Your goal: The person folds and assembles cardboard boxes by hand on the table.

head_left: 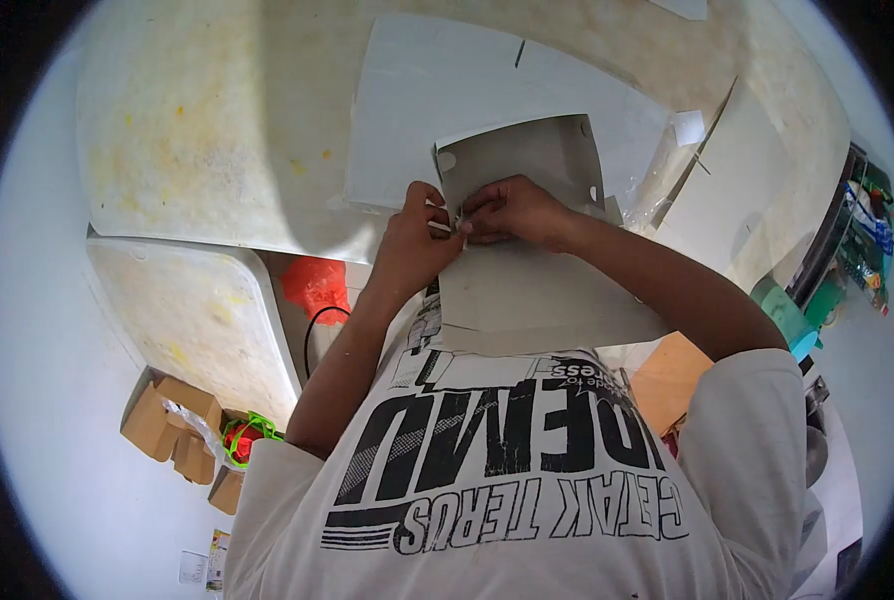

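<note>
A grey cardboard sheet (pixel 552 295), bent across its middle, rests against the table edge and my lap, with its far panel standing up. Rounded cut-outs show near the corners of that panel. At the left edge of the bend, my left hand (pixel 417 240) is closed with curled fingers, its thumb and fingertips pinching the edge. My right hand (pixel 515 212) reaches across the inner face and pinches at the same spot, its fingertips nearly touching the left ones. Something small and pale shows between the fingertips, too small to name.
Beyond the cardboard, a large white sheet (pixel 437 100) lies on the stained table (pixel 187 120). Clear plastic (pixel 652 190) and another pale sheet (pixel 757 190) are to the right. A red plastic bag (pixel 317 290) and an open cardboard box (pixel 172 420) are at the left.
</note>
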`<state>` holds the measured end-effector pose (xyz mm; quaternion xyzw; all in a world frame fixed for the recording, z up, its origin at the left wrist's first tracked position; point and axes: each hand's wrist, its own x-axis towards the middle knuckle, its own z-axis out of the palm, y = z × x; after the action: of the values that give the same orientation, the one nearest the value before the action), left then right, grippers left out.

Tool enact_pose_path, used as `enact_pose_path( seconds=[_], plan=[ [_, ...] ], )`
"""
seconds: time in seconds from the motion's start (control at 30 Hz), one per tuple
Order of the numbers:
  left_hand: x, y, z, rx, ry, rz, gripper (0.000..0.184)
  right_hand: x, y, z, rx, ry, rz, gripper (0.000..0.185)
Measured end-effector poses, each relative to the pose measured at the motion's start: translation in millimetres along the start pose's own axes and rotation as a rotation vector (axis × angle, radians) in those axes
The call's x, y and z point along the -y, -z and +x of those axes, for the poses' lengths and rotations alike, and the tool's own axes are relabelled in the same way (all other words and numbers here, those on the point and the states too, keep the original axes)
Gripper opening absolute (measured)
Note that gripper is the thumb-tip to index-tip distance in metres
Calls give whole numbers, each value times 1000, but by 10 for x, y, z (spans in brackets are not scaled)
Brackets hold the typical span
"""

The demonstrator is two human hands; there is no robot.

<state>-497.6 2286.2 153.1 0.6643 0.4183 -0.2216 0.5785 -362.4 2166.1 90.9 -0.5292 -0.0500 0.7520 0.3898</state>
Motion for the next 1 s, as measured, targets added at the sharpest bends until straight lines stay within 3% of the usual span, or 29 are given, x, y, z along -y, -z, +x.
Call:
enact_pose_path(
  seconds=[0.03, 0.13, 0.23, 0.3, 0.4, 0.5, 0.7, 1.0],
  plan=[
    [4, -2, 4, -4, -2, 1, 43, 2, 4, -6, 1, 12, -12, 28],
    [23, -10, 4, -10, -10, 3, 45, 84, -2, -39, -128, 225, -530, 35],
    [6, -8, 5, -31, -31, 22, 46, 213, -95, -116, -206, 193, -602, 43],
    [-29, -11, -20, -70, -38, 52, 43, 227, -122, -122, -253, 191, -639, 44],
    [15, 18, -36, -259, -311, 609, 29, 287, -155, -172, -302, 168, -677, 46],
    [-122, 40, -91, -135, -230, 549, 17, 296, -175, -191, -314, 162, -692, 48],
    [-278, 46, -58, -38, -54, 669, 21, 191, -185, -201, -302, 213, -638, 43],
    [-287, -31, -57, -19, -100, 771, 16, 77, -170, -284, -278, 228, -589, 36]
  ],
)
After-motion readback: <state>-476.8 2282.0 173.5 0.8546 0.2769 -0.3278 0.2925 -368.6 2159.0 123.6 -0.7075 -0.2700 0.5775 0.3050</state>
